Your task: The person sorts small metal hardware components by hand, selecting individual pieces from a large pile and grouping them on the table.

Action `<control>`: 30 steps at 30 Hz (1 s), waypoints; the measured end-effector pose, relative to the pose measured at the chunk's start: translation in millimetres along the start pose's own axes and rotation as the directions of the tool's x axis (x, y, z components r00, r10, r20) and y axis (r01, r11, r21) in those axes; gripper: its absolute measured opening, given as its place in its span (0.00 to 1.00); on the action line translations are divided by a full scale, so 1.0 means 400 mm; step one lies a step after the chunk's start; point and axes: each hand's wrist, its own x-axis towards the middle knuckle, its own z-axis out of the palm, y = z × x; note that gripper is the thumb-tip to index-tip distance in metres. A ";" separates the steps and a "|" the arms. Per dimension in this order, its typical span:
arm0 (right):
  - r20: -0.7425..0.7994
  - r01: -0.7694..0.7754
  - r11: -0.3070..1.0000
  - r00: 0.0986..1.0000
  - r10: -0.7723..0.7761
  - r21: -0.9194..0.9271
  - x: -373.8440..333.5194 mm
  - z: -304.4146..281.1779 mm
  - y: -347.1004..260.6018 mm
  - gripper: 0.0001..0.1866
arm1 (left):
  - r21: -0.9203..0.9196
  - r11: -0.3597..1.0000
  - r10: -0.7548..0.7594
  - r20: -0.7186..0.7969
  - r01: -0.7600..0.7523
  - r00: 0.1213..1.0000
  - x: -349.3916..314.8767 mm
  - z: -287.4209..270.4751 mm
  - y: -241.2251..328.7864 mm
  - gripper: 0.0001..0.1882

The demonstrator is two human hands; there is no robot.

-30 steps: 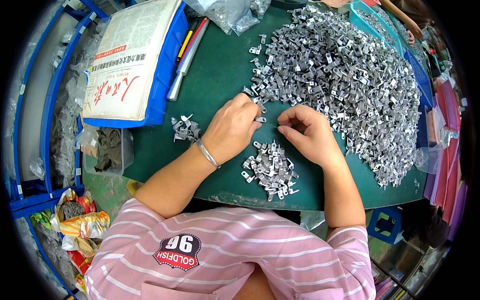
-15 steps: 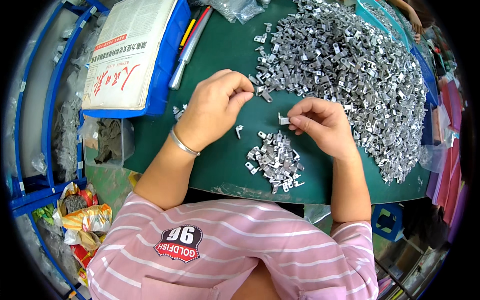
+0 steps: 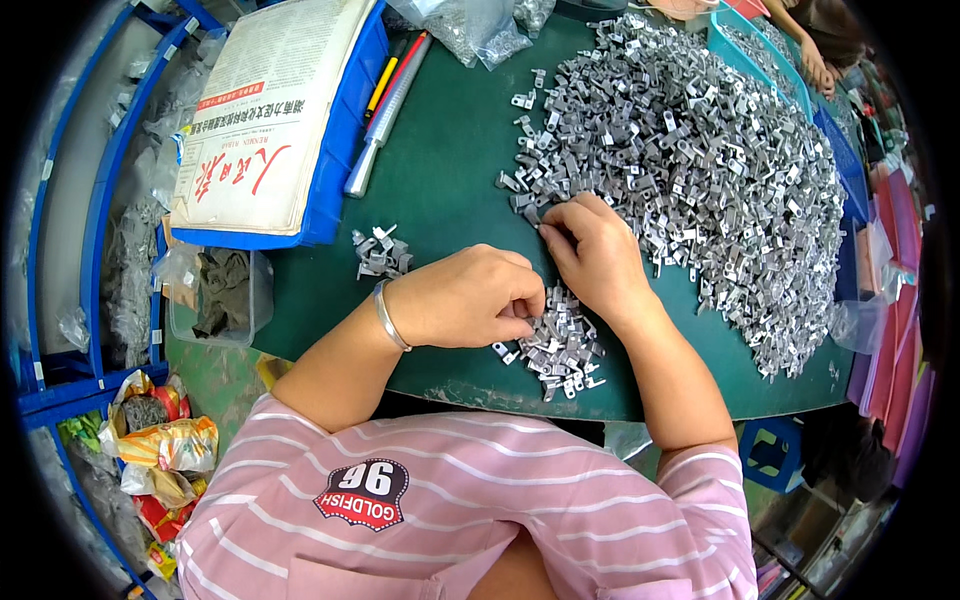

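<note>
right hand (image 3: 598, 262) fingertips curled down, pinching at near-left edge of big heap of grey metal clips (image 3: 700, 170); whether clip is gripped, cannot tell. left hand (image 3: 470, 298) fist closed, fingers on small pile of clips (image 3: 560, 345) just right of it, near table edge (image 3: 440, 375). big heap lies up-right of both hands; right hand nearer.

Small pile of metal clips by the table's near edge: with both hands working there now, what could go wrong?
1. The small pile lies close to the green table's near rim; a sweep of the left hand might push pieces over it.
2. The right hand reaches into the big heap, which could slide loose pieces into the sorted ones.
3. The stamped edges look sharp, so bare fingers may get nicked.
</note>
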 end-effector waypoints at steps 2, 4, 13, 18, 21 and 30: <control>0.054 -0.090 0.988 0.995 0.084 0.127 0.001 -0.016 0.005 0.05 | -0.080 0.997 -0.018 -0.022 0.016 1.000 0.003 -0.014 0.005 0.07; 0.114 -0.193 0.957 0.979 0.171 0.218 0.003 -0.038 -0.001 0.04 | -0.080 0.992 -0.114 -0.270 0.096 0.956 0.008 -0.012 -0.009 0.05; 0.038 -0.058 0.995 0.998 0.055 0.076 0.000 -0.009 -0.006 0.06 | -0.024 0.985 -0.159 -0.532 0.173 0.832 0.027 0.011 -0.034 0.11; 0.326 -0.387 0.761 0.914 0.242 0.521 -0.012 -0.037 0.005 0.05 | -0.124 0.990 -0.119 -0.471 0.068 0.874 0.027 0.013 -0.032 0.14; 0.296 -0.345 0.684 0.935 0.193 0.643 -0.021 -0.031 0.009 0.05 | -0.111 0.990 -0.132 -0.444 0.092 0.886 0.012 0.002 -0.013 0.11; 0.008 0.318 0.923 0.946 -0.324 -0.215 0.061 0.001 -0.023 0.10 | 0.133 0.977 -0.013 -0.749 0.170 0.662 -0.147 -0.008 0.001 0.11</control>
